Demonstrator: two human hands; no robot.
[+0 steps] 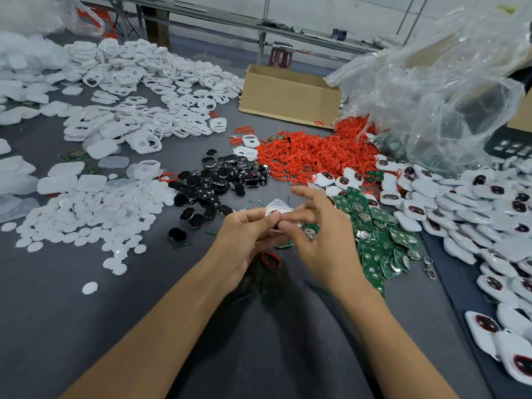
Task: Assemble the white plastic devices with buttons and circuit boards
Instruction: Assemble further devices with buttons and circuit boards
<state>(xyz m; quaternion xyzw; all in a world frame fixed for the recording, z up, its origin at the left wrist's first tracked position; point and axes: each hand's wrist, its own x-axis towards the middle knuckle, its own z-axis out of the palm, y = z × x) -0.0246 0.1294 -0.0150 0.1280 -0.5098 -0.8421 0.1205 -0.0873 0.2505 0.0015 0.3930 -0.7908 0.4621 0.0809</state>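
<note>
Pinching a white plastic shell (277, 209) with the grip of the left hand (244, 234) and the grip of the right hand (324, 240) — both closed on its edges. Holding it over the grey tabletop (138, 300), between the black buttons (218, 182) and the green circuit boards (374, 243).

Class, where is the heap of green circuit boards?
Head view: the green circuit boards lie just right of the right hand, between it and the finished white devices, red rings behind.
</note>
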